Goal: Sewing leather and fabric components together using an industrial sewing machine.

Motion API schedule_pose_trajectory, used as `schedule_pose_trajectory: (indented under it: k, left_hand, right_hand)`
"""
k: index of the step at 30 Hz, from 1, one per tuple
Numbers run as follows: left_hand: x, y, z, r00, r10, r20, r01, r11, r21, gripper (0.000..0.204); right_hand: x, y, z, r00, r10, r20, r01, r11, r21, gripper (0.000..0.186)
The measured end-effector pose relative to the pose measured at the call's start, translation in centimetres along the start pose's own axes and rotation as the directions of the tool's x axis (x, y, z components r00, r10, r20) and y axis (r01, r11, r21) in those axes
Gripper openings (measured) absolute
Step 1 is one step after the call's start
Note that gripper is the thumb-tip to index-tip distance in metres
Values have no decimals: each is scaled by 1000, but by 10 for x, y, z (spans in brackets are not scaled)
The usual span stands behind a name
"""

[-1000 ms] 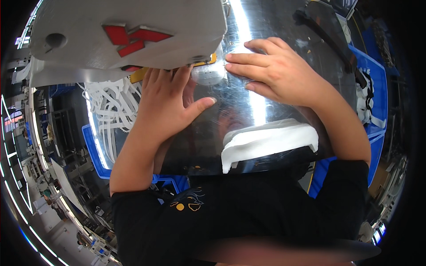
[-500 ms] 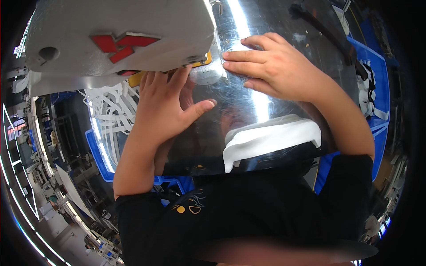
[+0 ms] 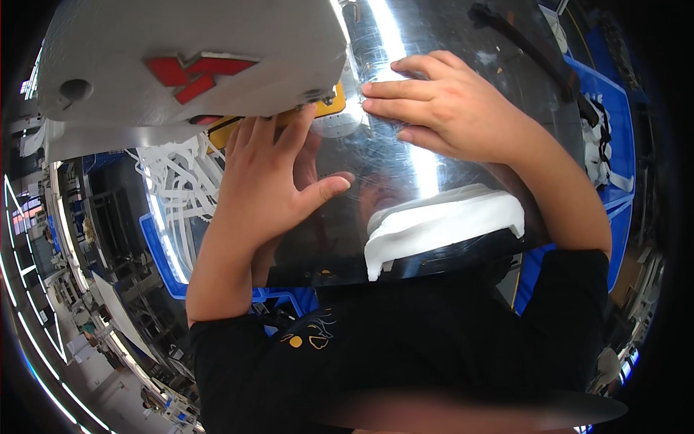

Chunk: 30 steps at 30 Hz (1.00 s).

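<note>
Mostly, a grey machine head [image 3: 195, 36] with a red emblem fills the upper left, hiding some left-hand fingertips. Below it, white strips [image 3: 177, 177] hang tangled; far to its right, past a dark bar [image 3: 528, 58], stands a blue bin [image 3: 623, 137]. At its lower edge is a yellow plate [image 3: 332, 103]. There the left hand [image 3: 267, 173] reaches, thumb spread wide; what its hidden fingertips touch cannot be told. Right of the machine head, the right hand [image 3: 448, 105] is loosely open, nothing visible in it.

Well below and right of the machine head lies a stack of long white pieces [image 3: 444, 224], ends bent down.

The counter [image 3: 325, 239] is shiny, scratched metal; left of the machine head, a cluttered workroom stretches away.
</note>
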<state>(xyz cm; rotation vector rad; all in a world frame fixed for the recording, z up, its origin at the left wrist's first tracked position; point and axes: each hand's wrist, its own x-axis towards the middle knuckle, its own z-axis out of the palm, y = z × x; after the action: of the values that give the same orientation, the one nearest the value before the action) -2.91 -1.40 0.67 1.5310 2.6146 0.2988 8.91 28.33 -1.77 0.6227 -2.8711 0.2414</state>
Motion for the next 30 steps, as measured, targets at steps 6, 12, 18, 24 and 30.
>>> schedule_pose_trajectory:
  k: [6, 12, 18, 24, 30]
  left_hand:
    - [-2, 2, -4, 1000, 24, 3, -24, 999, 25, 98]
    - [-9, 9, -9, 999, 47, 22, -47, 999, 8, 97]
    - [-9, 17, -13, 994, 89, 62, -90, 996, 16, 98]
    - [-4, 23, -6, 989, 136, 58, -134, 990, -37, 97]
    - [1, 30, -3, 984, 177, 35, -175, 983, -57, 96]
  right_hand:
    - [0, 0, 0, 1000, -4, -17, 5, 1000, 16, 43]
    - [-1, 4, 1, 995, -23, -97, 32, 996, 84, 37]
    - [-1, 10, 2, 976, -73, -207, 106, 982, 156, 22]
    - [0, 12, -3, 946, -96, -309, 151, 976, 159, 14]
    - [-1, 12, -7, 932, -104, -346, 178, 966, 188, 12]
